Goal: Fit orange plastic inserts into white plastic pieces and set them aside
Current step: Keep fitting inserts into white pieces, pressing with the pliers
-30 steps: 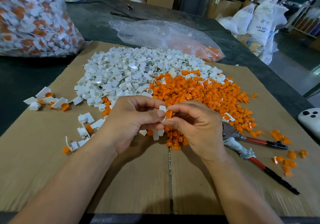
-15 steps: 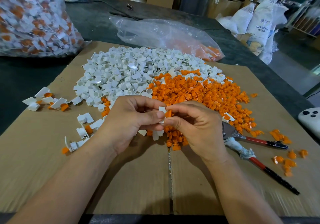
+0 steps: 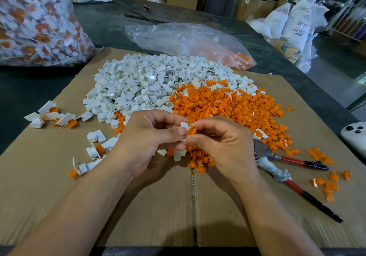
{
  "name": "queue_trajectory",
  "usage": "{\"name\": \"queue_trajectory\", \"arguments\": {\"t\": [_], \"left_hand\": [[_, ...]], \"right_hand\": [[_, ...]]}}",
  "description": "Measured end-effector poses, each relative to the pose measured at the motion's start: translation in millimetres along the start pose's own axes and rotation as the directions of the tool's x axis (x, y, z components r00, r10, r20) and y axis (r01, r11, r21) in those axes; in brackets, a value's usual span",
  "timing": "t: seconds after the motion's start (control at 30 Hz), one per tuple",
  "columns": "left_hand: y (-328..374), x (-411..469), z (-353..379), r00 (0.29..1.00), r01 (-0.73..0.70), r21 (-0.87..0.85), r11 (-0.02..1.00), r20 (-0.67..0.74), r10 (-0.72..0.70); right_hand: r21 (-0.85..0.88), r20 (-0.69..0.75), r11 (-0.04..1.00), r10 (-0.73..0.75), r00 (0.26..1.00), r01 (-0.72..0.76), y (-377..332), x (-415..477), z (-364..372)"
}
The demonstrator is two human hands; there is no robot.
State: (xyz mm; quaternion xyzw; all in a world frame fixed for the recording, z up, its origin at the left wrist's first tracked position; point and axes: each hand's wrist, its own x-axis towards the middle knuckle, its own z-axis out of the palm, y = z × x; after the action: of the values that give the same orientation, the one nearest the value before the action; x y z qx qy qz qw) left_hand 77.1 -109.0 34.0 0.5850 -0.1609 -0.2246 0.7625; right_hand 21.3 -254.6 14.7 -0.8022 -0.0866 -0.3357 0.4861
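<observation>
Here, the left hand (image 3: pixel 146 143) pinches a white piece (image 3: pixel 184 126) between thumb and curled fingers, and the right hand (image 3: pixel 223 147) pinches an orange insert (image 3: pixel 192 131) that touches it, both held above the cardboard sheet (image 3: pixel 138 216). Behind them lie a heap of white pieces (image 3: pixel 142 83) and a heap of orange inserts (image 3: pixel 227 105), side by side and touching. Assembled pieces (image 3: pixel 59 117) sit at the left, red-handled pliers (image 3: pixel 293 162) at the right.

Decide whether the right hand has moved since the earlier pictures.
No. The right hand stays beside the red-handled pliers as before, pinching the orange insert against the white piece in the left hand.
</observation>
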Motion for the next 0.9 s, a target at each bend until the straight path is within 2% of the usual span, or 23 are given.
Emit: {"name": "queue_trajectory", "arguments": {"t": [0.4, 0.53, 0.63, 0.9], "left_hand": [[0.8, 0.4, 0.7, 0.999, -0.022, -0.014, 1.000, -0.025, 0.021], [1.2, 0.8, 1.3, 0.999, -0.022, -0.024, 0.999, -0.030, 0.022], [1.4, 0.6, 1.2, 0.999, -0.025, -0.018, 1.000, -0.030, 0.024], [2.2, 0.3, -1.8, 1.000, -0.022, -0.005, 1.000, -0.020, 0.021]], "right_hand": [[0.006, -0.035, 1.000, 0.018, 0.999, -0.017, -0.7, -4.5, 8.0], [0.115, -0.112, 0.989, 0.107, 0.988, -0.094, -3.0, -5.4, 9.4], [0.127, -0.131, 0.989, 0.093, 0.987, -0.077, -2.8, -6.9, 10.3], [0.108, -0.036, 0.994, 0.028, 0.999, -0.024, -1.9, -5.6, 6.2]]}}
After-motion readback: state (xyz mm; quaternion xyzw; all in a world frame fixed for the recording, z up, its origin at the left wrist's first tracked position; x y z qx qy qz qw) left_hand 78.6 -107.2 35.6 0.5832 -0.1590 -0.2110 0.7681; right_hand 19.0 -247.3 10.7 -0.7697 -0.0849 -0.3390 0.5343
